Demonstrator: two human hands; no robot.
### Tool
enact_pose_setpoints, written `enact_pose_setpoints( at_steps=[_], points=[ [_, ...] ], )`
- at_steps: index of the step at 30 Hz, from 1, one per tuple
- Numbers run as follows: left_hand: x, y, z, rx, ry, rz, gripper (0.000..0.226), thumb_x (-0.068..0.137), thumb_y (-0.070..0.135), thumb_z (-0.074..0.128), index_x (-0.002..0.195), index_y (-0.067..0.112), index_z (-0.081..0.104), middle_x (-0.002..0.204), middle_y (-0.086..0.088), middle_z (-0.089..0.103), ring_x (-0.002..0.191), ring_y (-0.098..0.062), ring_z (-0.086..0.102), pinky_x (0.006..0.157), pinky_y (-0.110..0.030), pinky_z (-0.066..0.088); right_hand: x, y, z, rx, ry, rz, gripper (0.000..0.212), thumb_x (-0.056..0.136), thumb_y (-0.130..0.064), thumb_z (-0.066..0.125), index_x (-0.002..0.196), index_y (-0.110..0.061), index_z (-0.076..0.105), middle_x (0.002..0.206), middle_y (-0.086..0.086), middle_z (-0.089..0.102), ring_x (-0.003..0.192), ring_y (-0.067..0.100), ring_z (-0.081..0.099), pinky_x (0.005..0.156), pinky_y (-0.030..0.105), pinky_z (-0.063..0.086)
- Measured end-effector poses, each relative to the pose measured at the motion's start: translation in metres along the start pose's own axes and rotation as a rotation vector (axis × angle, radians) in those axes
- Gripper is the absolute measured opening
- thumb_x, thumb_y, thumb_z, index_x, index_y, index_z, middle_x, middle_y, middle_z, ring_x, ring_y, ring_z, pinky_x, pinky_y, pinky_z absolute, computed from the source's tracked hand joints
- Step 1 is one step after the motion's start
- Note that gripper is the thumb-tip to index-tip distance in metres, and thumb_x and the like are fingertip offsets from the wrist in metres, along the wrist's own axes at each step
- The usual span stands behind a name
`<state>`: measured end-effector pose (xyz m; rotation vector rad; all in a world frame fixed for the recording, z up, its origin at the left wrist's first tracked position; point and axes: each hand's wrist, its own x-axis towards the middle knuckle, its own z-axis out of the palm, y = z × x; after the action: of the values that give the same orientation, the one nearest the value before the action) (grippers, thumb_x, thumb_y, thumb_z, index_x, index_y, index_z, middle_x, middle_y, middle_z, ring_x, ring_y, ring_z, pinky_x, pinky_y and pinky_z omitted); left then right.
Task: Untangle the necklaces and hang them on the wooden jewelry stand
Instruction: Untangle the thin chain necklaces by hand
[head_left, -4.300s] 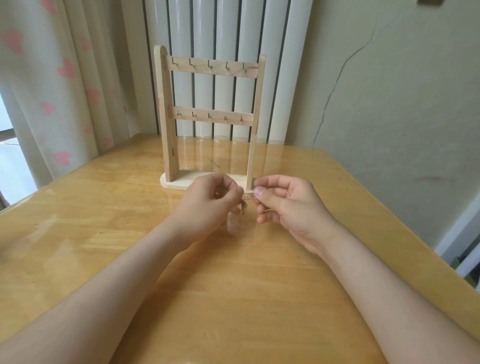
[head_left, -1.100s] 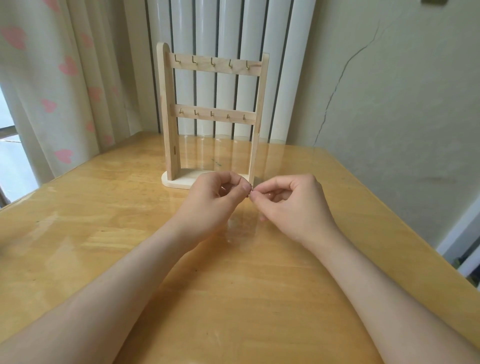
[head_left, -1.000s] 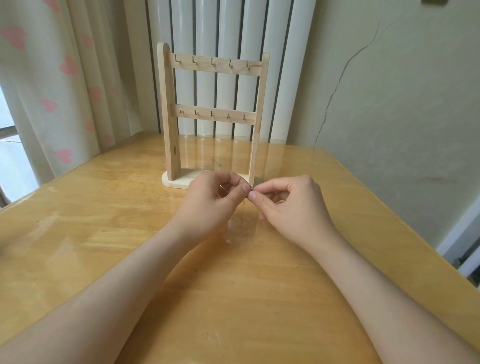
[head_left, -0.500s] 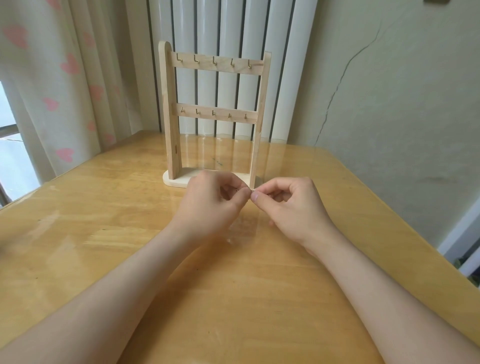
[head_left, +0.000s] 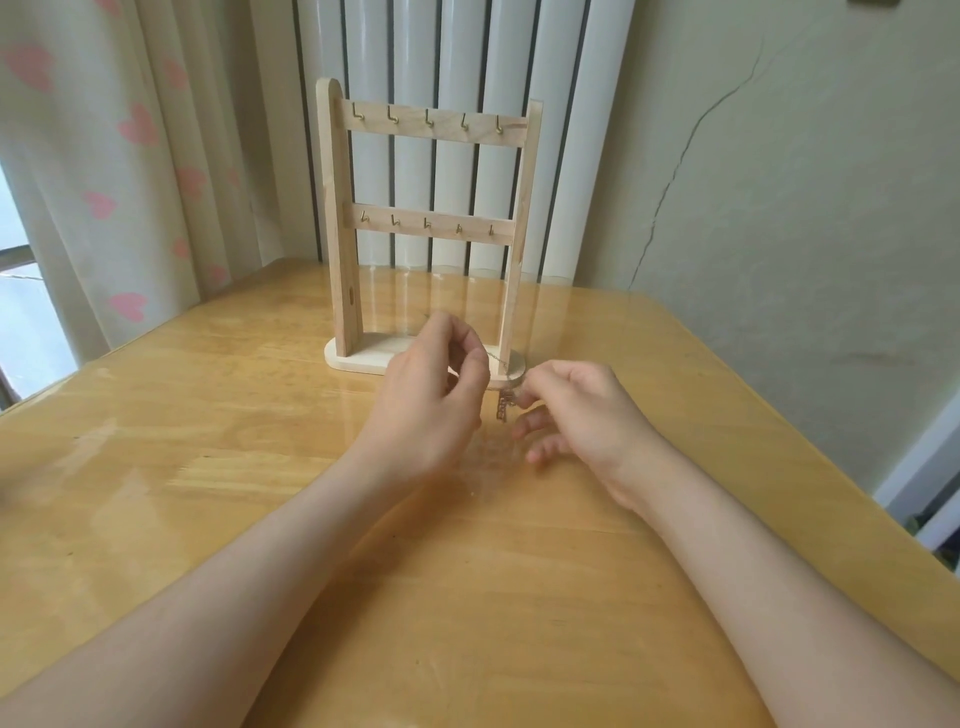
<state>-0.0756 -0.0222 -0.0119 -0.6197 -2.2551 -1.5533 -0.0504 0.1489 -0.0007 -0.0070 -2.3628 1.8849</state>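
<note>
A wooden jewelry stand (head_left: 337, 218) with two rails of small brass hooks stands at the far middle of the table; all its hooks are bare. Just in front of its base, my left hand (head_left: 426, 395) pinches a thin chain between thumb and forefinger. My right hand (head_left: 576, 415) pinches the same bunch of necklaces (head_left: 505, 405) a little to the right, with its other fingers spread. A short stretch of fine chain runs between the two hands, and a small tangled clump hangs below it. Most of the chain is hidden inside the hands.
The wooden table (head_left: 208, 467) has a glossy top and a rounded far right corner. A heart-patterned curtain (head_left: 130, 171) hangs at the left by a window. A white radiator (head_left: 467, 67) stands behind the stand, and a cracked wall (head_left: 753, 182) closes the right side.
My hands have drawn apart, exposing a short length of chain and a dangling clump between them. My right hand has dropped slightly and spread its lower fingers.
</note>
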Motion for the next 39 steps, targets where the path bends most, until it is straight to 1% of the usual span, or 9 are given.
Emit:
enact_pose_setpoints(
  at_steps=[4, 8, 11, 16, 22, 26, 30, 35, 39],
  points=[
    [0.003, -0.002, 0.001, -0.108, -0.02, -0.061, 0.009, 0.109, 0.021, 0.056, 0.101, 0.019, 0.059, 0.084, 0.001, 0.059, 0.074, -0.017, 0.057, 0.068, -0.03, 0.05, -0.004, 0.002, 0.005, -0.372, 0.032, -0.114, 0.018, 0.094, -0.025, 0.065, 0.079, -0.014, 0.066, 0.067, 0.005, 0.073, 0.052, 0.025, 0.068, 0.055, 0.035, 0.056],
    [0.008, -0.005, -0.003, -0.204, 0.012, -0.15, 0.015, 0.099, 0.001, 0.067, 0.104, 0.016, 0.064, 0.071, 0.009, 0.049, 0.066, -0.011, 0.052, 0.063, -0.025, 0.05, -0.003, 0.0, 0.002, -0.097, 0.028, -0.089, 0.016, 0.093, -0.01, 0.068, 0.077, -0.009, 0.071, 0.072, 0.006, 0.067, 0.06, 0.02, 0.063, 0.057, 0.031, 0.053],
    [0.008, -0.006, -0.006, -0.228, 0.0, -0.2, 0.015, 0.097, 0.005, 0.075, 0.107, 0.01, 0.065, 0.058, 0.01, 0.046, 0.06, -0.013, 0.057, 0.065, -0.024, 0.055, -0.002, -0.001, 0.0, 0.166, 0.0, -0.082, 0.013, 0.091, -0.003, 0.069, 0.078, -0.006, 0.072, 0.08, 0.009, 0.067, 0.072, 0.018, 0.061, 0.055, 0.03, 0.049],
    [0.003, -0.005, 0.001, -0.22, -0.108, -0.309, 0.011, 0.1, 0.016, 0.073, 0.107, 0.011, 0.065, 0.071, -0.004, 0.061, 0.062, -0.018, 0.069, 0.075, -0.043, 0.06, -0.004, -0.005, 0.006, 0.429, -0.029, -0.013, 0.013, 0.094, 0.001, 0.063, 0.082, -0.004, 0.063, 0.083, 0.013, 0.065, 0.056, 0.013, 0.05, 0.042, 0.023, 0.034],
    [0.007, -0.006, 0.001, -0.283, -0.166, -0.386, 0.014, 0.1, 0.005, 0.065, 0.097, 0.009, 0.077, 0.071, -0.002, 0.056, 0.059, -0.016, 0.051, 0.077, -0.041, 0.058, -0.003, -0.004, 0.007, 0.38, 0.036, -0.029, 0.014, 0.094, 0.001, 0.064, 0.098, -0.012, 0.059, 0.084, 0.015, 0.059, 0.054, 0.014, 0.046, 0.045, 0.026, 0.038],
    [0.008, -0.001, -0.002, -0.402, -0.183, -0.516, 0.018, 0.096, 0.019, 0.07, 0.094, 0.004, 0.079, 0.068, 0.002, 0.037, 0.058, -0.018, 0.035, 0.069, -0.036, 0.047, -0.002, -0.002, 0.007, 0.247, 0.037, -0.073, 0.018, 0.098, 0.001, 0.062, 0.095, -0.017, 0.058, 0.085, 0.009, 0.067, 0.07, 0.018, 0.058, 0.057, 0.029, 0.051],
    [0.006, 0.001, -0.002, -0.435, -0.22, -0.48, 0.029, 0.103, 0.028, 0.066, 0.079, 0.016, 0.076, 0.065, 0.003, 0.034, 0.059, -0.018, 0.032, 0.067, -0.033, 0.038, -0.002, 0.0, 0.007, 0.232, -0.001, -0.097, 0.011, 0.103, -0.003, 0.059, 0.106, -0.014, 0.058, 0.085, 0.007, 0.073, 0.078, 0.02, 0.069, 0.062, 0.034, 0.058],
    [0.007, 0.001, -0.004, -0.531, -0.27, -0.479, 0.027, 0.105, 0.032, 0.061, 0.092, 0.017, 0.079, 0.062, 0.007, 0.034, 0.062, -0.017, 0.037, 0.074, -0.036, 0.04, -0.001, 0.004, 0.009, 0.249, -0.001, -0.108, 0.008, 0.108, -0.007, 0.056, 0.114, -0.011, 0.056, 0.106, 0.019, 0.075, 0.08, 0.028, 0.076, 0.066, 0.039, 0.06],
    [0.007, 0.0, -0.006, -0.565, -0.261, -0.48, 0.015, 0.1, 0.026, 0.071, 0.104, 0.015, 0.08, 0.062, 0.008, 0.04, 0.061, -0.015, 0.034, 0.071, -0.032, 0.039, 0.001, 0.006, 0.008, 0.27, 0.009, -0.119, 0.011, 0.108, -0.007, 0.057, 0.119, -0.009, 0.056, 0.1, 0.017, 0.073, 0.075, 0.027, 0.074, 0.063, 0.035, 0.058]
  ],
)
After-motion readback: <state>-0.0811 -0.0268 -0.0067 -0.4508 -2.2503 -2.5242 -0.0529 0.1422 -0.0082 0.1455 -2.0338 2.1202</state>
